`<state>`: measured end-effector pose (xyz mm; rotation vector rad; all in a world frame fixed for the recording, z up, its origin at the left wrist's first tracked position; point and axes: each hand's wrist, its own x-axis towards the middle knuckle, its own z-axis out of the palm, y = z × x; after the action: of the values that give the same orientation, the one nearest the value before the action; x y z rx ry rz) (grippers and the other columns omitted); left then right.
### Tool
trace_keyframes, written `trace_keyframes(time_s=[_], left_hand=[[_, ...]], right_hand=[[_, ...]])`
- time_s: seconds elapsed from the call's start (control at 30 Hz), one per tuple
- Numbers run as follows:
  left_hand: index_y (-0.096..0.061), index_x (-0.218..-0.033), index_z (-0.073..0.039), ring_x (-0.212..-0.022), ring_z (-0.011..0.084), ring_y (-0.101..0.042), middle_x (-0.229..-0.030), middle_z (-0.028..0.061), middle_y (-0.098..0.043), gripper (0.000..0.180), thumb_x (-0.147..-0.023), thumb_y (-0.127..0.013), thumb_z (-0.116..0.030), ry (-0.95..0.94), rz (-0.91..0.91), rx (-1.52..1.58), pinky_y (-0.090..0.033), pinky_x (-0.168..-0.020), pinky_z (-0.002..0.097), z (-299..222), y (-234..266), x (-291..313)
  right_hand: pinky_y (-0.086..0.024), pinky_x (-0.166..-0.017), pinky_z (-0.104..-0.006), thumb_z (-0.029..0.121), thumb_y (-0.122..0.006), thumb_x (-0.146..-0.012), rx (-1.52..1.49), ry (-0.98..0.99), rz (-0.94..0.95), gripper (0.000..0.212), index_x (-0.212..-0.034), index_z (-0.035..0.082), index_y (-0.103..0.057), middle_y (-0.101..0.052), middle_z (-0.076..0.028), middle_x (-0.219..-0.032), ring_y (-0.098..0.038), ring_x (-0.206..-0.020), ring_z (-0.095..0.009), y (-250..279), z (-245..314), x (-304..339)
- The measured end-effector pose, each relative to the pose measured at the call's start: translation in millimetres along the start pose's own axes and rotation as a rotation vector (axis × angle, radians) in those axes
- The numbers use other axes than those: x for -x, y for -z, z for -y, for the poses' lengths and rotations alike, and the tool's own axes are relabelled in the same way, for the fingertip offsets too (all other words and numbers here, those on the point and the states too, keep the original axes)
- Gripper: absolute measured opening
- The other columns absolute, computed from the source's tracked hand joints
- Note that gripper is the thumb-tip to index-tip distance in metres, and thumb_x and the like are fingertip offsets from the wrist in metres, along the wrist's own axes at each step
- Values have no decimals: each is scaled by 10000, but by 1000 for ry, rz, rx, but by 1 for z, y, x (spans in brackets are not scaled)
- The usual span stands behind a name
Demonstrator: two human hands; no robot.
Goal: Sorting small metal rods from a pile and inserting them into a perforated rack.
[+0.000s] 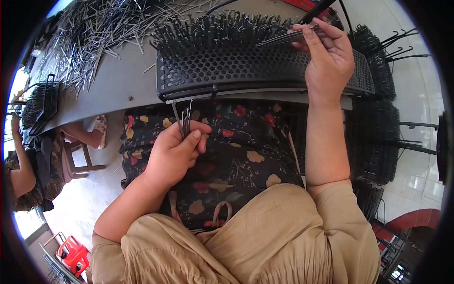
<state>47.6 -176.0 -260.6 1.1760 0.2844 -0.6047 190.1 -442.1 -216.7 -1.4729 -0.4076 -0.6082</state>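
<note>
My left hand, over my lap, is closed around a small bunch of thin metal rods, their ends sticking up past the fingers. At the right end of a black perforated metal basket, my right hand is raised and pinches several dark thin rods. These rods point left over the basket's rim. Many dark rods with bent or looped ends stand packed upright in the basket. It sits along the near edge of the grey table.
A large loose heap of thin metal strips covers the table's far left. Black racks packed with rods stand on the right, hooks jutting out. Another person sits at left beside a similar black rack. A red plastic stool is at lower left.
</note>
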Motion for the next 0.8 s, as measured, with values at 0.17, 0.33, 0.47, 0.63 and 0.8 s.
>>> trace_keyframes(time_s=[0.17,0.33,0.47,0.63,0.8], left_hand=[[-586,-1095,-43,-518,14,-347,-769,-12,-539,159,-995,-474,-97,36,13,6,-262,-436,173,-1,0,-4],[-589,-1092,-42,-518,15,-347,-772,-12,-540,158,-992,-476,-88,51,-3,-13,-261,-436,174,-2,-1,-6],[-592,-1087,-41,-523,15,-349,-766,-13,-539,156,-991,-479,-89,44,4,-23,-262,-440,173,-3,-1,-7],[-595,-1084,-38,-528,17,-353,-759,-13,-540,155,-989,-482,-87,46,-1,-12,-267,-444,173,-4,-1,-5],[-595,-1081,-34,-527,17,-356,-761,-11,-545,151,-986,-489,-84,40,-1,-26,-270,-441,172,-4,-1,-5]], right_hand=[[-590,-695,-292,-27,-588,-915,-21,-26,30,158,-1072,-27,-569,-687,-186,-960,-689,-890,-231,8,-15,1],[-593,-703,-301,-27,-586,-916,-38,-31,54,149,-1065,-22,-575,-688,-197,-970,-692,-888,-233,7,-15,2],[-594,-711,-303,-26,-586,-917,-38,-12,55,142,-1059,-22,-581,-688,-204,-979,-693,-893,-232,6,-12,2],[-596,-709,-294,-26,-586,-917,-21,-6,141,135,-1052,-27,-586,-691,-206,-972,-695,-890,-233,11,-12,-2],[-599,-726,-292,-22,-583,-919,-5,19,219,124,-1042,-29,-596,-692,-205,-972,-696,-895,-230,16,-11,-3]])
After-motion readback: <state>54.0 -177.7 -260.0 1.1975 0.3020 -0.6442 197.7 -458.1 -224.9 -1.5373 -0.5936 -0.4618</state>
